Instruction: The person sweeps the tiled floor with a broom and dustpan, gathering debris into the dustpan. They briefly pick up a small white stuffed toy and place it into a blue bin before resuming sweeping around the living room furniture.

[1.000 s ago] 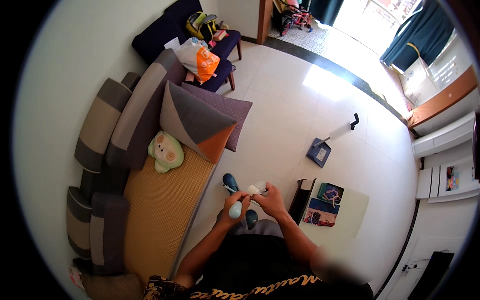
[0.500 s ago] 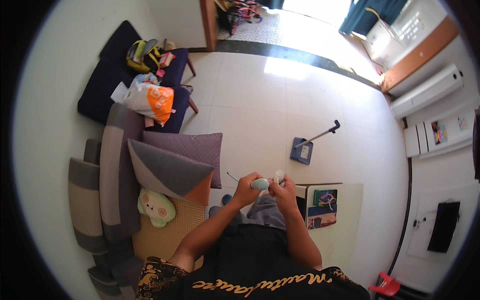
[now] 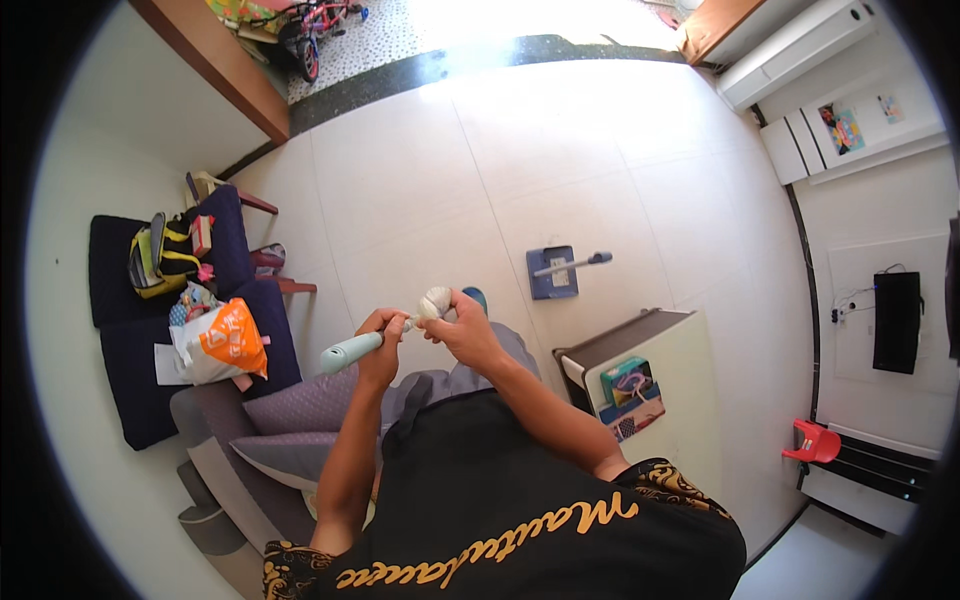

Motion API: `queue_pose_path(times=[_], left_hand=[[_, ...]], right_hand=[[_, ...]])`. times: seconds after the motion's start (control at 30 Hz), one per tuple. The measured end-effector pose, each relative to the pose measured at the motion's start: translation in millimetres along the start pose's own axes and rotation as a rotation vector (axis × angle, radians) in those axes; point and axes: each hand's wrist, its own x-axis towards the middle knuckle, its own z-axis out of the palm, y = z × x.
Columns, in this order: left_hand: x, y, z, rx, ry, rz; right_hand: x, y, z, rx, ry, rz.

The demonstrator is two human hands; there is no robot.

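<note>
My left hand (image 3: pixel 378 345) is closed around a pale mint-green handle (image 3: pixel 350 353), whose thick rounded end points out to the left. A white, bunched-looking piece (image 3: pixel 434 302) is pinched in my right hand (image 3: pixel 466 328), beside the left fingers. Between the two hands is a small pale part (image 3: pixel 411 323), partly covered by fingers; I cannot make out how it joins the handle or the white piece. Both hands are held up in front of my body, above the floor.
A blue dustpan (image 3: pixel 552 273) with an upright handle stands on the tiles ahead. To my right is a pale table (image 3: pixel 685 400) bearing a green box (image 3: pixel 627 382). At left, a dark chair (image 3: pixel 145 400) holds a plastic bag (image 3: pixel 220 340) and a yellow backpack (image 3: pixel 150 265), near purple cushions (image 3: pixel 305 402).
My view has turned and moved, with the dustpan now nearer. The mint handle has swung so its thick end points left; the thin dark rod seen left of my hand no longer shows.
</note>
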Motion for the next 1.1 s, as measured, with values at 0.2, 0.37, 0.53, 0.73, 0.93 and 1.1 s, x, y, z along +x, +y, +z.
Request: queue_pose_path(times=[0.2, 0.37, 0.53, 0.73, 0.93, 1.1], left_hand=[[94, 22, -1, -0.107, 0.06, -0.04], [137, 11, 22, 0.06, -0.201, -0.058], [151, 11, 63, 0.135, -0.619, -0.025], [140, 5, 120, 0.166, -0.896, -0.002], [115, 8, 166, 0.269, -0.922, -0.001], [86, 19, 201, 0.361, -0.878, 0.022]], right_hand=[[54, 2, -43, 0.119, 0.221, 0.133], [39, 41, -81, 0.23, 0.641, 0.086], [-36, 91, -124, 0.436, 1.242, -0.049], [-163, 181, -199, 0.551, 1.82, 0.029], [-223, 224, -283, 0.681, 1.912, 0.009], [-255, 258, -350, 0.864, 1.737, 0.069]])
